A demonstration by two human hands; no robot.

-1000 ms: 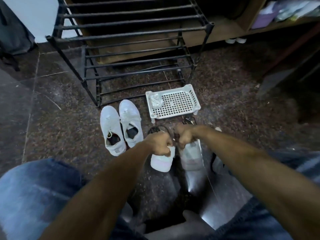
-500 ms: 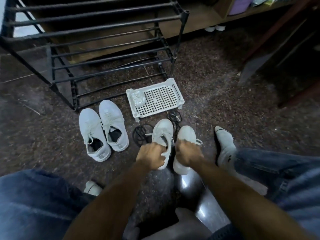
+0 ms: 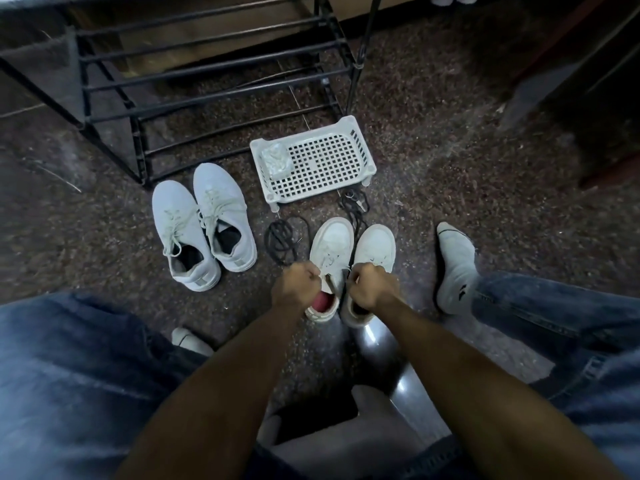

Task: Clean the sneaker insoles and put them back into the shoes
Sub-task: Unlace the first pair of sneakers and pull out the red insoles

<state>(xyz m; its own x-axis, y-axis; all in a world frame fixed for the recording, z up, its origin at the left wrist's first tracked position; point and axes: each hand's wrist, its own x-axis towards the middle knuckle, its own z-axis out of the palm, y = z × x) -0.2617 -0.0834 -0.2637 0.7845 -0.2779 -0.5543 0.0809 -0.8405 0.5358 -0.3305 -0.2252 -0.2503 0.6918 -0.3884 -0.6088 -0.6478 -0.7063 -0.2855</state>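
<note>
Nearest the person, on the speckled floor point(image 3: 433, 140) between the jeans-clad knees, both hands are curled into fists over a pair of white sneakers point(image 3: 349, 258): the left hand point(image 3: 294, 289) grips the tongue area of the left shoe, whose pink lining shows, and the right hand point(image 3: 372, 289) grips the collar of the right shoe. Just left stands a second pair of pale lace-up sneakers point(image 3: 202, 226), with black laces point(image 3: 282, 242) between the pairs. Beyond sit a white perforated tray point(image 3: 318, 164) and a black shoe rack point(image 3: 207, 81).
</note>
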